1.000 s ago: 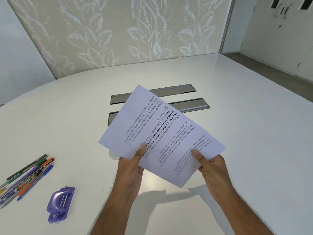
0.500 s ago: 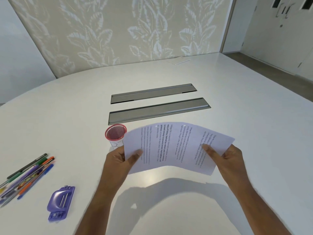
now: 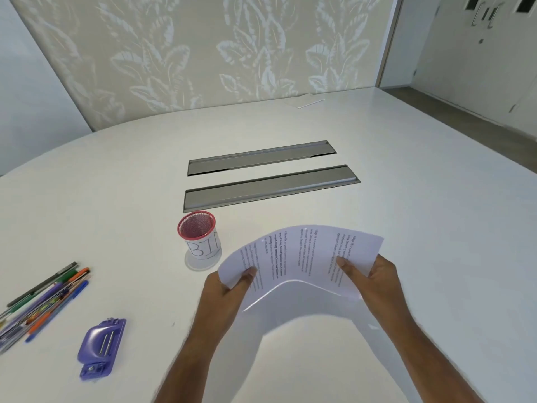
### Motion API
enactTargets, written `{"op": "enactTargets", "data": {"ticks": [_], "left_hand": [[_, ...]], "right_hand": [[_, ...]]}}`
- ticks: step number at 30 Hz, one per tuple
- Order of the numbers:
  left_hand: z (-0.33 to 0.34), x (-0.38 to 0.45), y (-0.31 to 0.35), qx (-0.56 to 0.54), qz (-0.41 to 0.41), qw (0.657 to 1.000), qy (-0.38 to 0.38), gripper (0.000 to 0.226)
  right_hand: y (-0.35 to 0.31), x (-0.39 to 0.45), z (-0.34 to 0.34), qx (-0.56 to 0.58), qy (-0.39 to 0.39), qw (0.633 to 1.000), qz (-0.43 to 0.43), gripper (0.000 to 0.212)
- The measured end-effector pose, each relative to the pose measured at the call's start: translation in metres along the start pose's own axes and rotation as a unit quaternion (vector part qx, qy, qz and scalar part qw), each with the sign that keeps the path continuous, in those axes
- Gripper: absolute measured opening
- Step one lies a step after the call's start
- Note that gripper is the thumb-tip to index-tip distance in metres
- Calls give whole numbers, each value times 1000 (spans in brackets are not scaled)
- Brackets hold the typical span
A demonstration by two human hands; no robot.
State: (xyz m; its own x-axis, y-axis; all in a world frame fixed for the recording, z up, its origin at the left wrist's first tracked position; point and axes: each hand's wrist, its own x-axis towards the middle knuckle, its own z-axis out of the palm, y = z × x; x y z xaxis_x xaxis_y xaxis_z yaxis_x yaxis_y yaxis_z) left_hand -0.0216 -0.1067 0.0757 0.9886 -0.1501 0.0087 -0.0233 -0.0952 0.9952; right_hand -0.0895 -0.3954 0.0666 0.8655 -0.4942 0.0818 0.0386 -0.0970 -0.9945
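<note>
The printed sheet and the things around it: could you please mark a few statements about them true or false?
The left hand and the right hand both grip the printed sheet. True.
The sheet lies flat on the table. False: it bows upward between the hands.
The red mesh cup stands upright, left of the sheet. True.
The purple hole punch sits in the cup. False: it lies on the table near the pens.

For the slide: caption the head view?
The left hand and right hand hold a bowed printed sheet over the white table, beside a red mesh cup.
</note>
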Motion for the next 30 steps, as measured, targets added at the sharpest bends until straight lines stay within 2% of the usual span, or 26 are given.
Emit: {"op": "enactTargets", "data": {"ticks": [3, 7, 10, 15, 22, 27, 30], "left_hand": [[-2, 1, 2, -9, 15, 1000, 4, 37], [4, -6, 1, 11, -1, 1000, -5, 18], [6, -9, -5, 21, -6, 1000, -10, 15], [6, -9, -2, 9, -1, 1000, -7, 33], [3, -7, -1, 12, -31, 999, 4, 19], [-4, -6, 6, -33, -32, 999, 24, 29], [-6, -7, 11, -59, -23, 998, 28, 27]], "right_hand": [[-1, 3, -2, 10, 7, 1000, -7, 16], [16, 1, -2, -11, -2, 1000, 3, 11], [27, -2, -1, -15, -4, 1000, 18, 11], [27, -2, -2, -16, 12, 1000, 5, 18], [29, -2, -5, -28, -4, 1000, 9, 18], [22, 3, -11, 20, -14, 1000, 2, 18], [20, 7, -11, 90, -3, 995, 30, 42]]}}
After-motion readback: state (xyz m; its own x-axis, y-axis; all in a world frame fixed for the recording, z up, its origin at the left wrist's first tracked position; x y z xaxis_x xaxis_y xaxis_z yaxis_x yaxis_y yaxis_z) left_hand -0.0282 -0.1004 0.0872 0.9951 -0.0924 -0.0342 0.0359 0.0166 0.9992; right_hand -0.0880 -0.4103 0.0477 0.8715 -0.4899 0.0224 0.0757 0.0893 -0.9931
